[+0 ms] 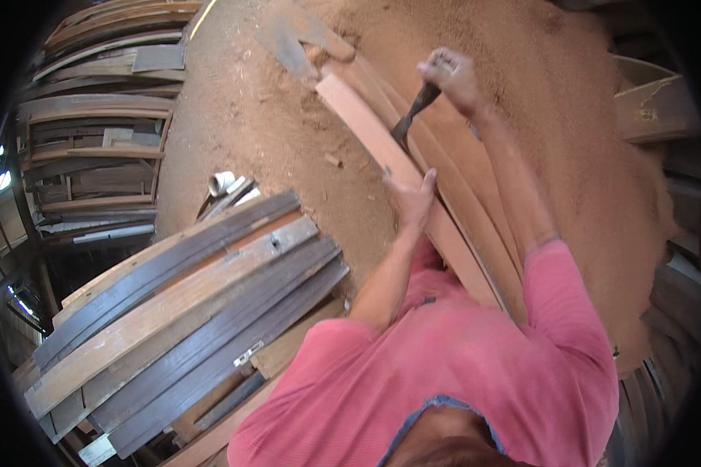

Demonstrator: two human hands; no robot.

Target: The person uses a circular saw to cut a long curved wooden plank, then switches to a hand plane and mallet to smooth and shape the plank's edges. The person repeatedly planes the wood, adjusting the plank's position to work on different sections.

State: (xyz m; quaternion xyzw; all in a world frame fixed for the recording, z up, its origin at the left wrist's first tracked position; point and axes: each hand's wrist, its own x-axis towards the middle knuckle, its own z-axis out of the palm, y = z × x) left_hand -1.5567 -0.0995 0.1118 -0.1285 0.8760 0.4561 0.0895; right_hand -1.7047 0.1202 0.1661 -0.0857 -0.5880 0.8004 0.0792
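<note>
My right hand (452,78) is closed in a fist around a dark chisel-like tool (420,107). Its wider end meets the inner edge of a long reddish-brown wooden plank (366,117); the exact shape of that tip is not clear. Lower down the same plank, my left hand (413,201) grips its edge, thumb on the upper face and the other fingers partly hidden. The plank runs slantwise from the far side down to my body. Right of it, beneath the tool, lies a wider brown board (452,175).
A grey forked piece (292,47) lies beyond the plank's far end. Left, dark and worn boards (179,288) are stacked near a white pipe piece (221,183). Wooden frames (101,148) line the far left. Sawdust (568,117) covers the ground; more timber (654,109) stands right.
</note>
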